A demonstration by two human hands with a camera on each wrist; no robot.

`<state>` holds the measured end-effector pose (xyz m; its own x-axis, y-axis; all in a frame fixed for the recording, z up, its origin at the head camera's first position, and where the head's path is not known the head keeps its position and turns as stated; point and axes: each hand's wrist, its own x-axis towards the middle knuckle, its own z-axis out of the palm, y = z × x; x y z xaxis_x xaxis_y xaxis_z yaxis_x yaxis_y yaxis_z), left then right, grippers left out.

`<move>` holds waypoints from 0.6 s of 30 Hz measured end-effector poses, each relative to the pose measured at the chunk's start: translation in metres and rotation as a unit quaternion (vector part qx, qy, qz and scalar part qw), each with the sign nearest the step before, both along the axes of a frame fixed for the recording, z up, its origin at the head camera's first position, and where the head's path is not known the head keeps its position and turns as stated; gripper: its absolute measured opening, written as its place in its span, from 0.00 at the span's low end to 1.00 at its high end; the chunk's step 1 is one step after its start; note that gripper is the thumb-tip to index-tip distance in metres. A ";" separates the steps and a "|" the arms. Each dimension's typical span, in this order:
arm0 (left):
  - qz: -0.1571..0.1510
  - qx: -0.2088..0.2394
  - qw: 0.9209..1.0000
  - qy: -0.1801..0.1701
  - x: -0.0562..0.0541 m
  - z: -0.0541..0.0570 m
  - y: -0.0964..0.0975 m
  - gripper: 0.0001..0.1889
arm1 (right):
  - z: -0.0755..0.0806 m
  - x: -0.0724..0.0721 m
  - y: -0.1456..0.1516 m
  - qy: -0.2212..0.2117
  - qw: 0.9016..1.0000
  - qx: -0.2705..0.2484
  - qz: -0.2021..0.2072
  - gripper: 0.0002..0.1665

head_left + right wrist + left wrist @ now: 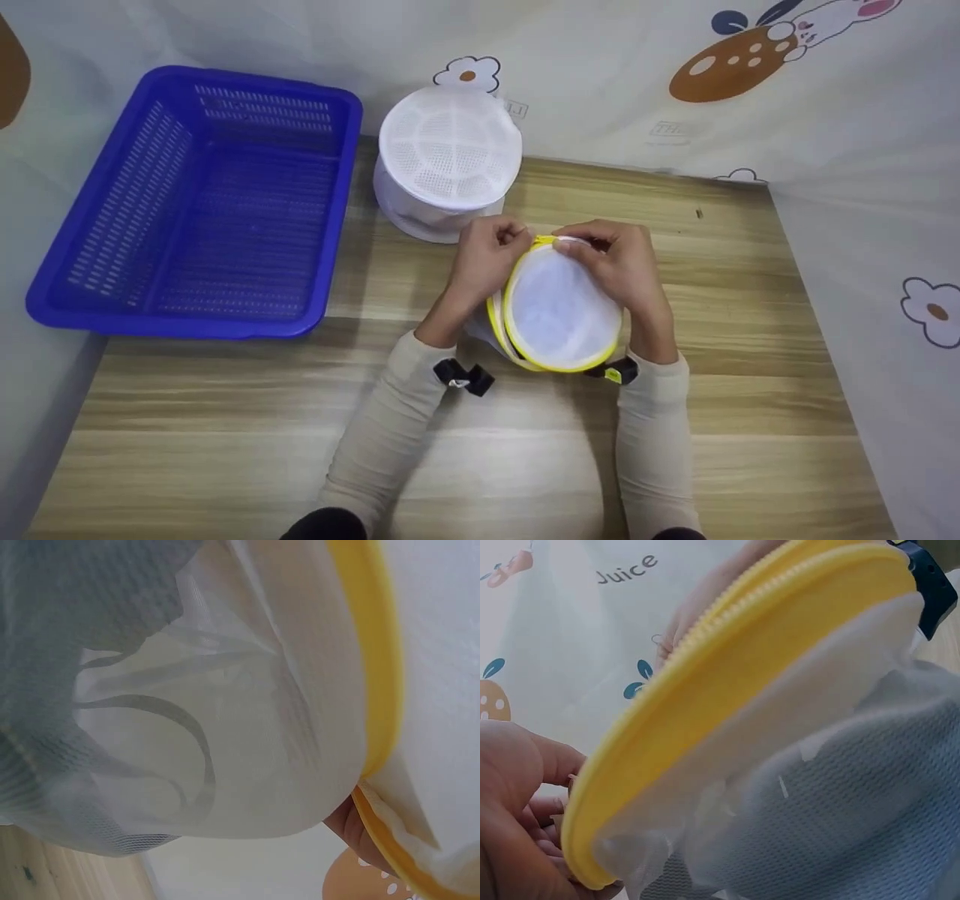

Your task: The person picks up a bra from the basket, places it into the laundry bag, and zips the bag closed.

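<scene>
A round white mesh laundry bag [566, 307] with a yellow zipper edge is held up over the table. My left hand [484, 255] pinches the zipper end at the top left of its rim. On the other side, my right hand [626, 262] grips the top of the rim, with the thumb over the round lid. Two yellow edges stand apart at the lower left, leaving a gap there. In the left wrist view, zipper teeth run along the yellow band [705, 701]. Mesh wall [255, 765] fills much of the right wrist view, hiding most of the right hand.
A blue perforated plastic basket [341, 217] stands at the left of the wooden table [247, 420]. Behind my hands stands a white cylindrical mesh bag [450, 150]. Printed white sheeting [600, 90] closes off the back and sides.
</scene>
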<state>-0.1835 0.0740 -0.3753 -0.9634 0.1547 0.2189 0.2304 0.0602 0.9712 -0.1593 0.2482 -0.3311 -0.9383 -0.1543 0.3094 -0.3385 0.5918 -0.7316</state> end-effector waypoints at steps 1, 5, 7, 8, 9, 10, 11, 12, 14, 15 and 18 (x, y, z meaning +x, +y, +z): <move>0.000 0.000 1.000 -0.001 0.000 0.000 0.000 0.08 | 0.000 0.001 0.000 0.000 1.000 0.000 0.000 0.04; 0.004 -0.001 1.000 -0.002 0.000 0.000 0.000 0.09 | 0.001 0.001 0.001 -0.003 1.000 -0.005 -0.001 0.04; 0.006 -0.001 1.000 -0.001 0.000 0.000 0.000 0.09 | 0.002 0.001 0.001 -0.003 1.000 -0.010 -0.002 0.04; 0.007 -0.002 1.000 0.000 0.000 0.000 0.000 0.09 | 0.002 0.001 0.002 -0.003 1.000 -0.011 -0.003 0.04; 0.008 -0.002 1.000 0.001 0.000 0.001 0.000 0.09 | 0.002 0.001 0.002 -0.003 1.000 -0.013 -0.004 0.04; 0.007 -0.001 1.000 0.001 0.000 0.001 -0.001 0.09 | 0.002 0.001 0.002 -0.001 1.000 -0.014 -0.006 0.04; 0.006 0.000 1.000 0.001 0.000 0.001 -0.001 0.09 | 0.002 0.001 0.002 -0.001 1.000 -0.015 -0.007 0.04; 0.005 0.002 1.000 0.001 0.000 0.002 -0.001 0.09 | 0.002 0.001 0.002 -0.001 1.000 -0.015 -0.007 0.04; 0.003 0.005 1.000 -0.002 0.000 0.002 -0.001 0.09 | 0.002 0.001 0.002 0.000 1.000 -0.014 -0.007 0.04; 0.002 0.005 1.000 -0.004 0.000 0.002 -0.001 0.09 | 0.002 0.001 0.003 0.000 1.000 -0.014 -0.008 0.04; 0.002 0.003 1.000 -0.008 0.000 0.003 -0.001 0.09 | 0.002 0.001 0.003 -0.002 1.000 -0.015 -0.009 0.04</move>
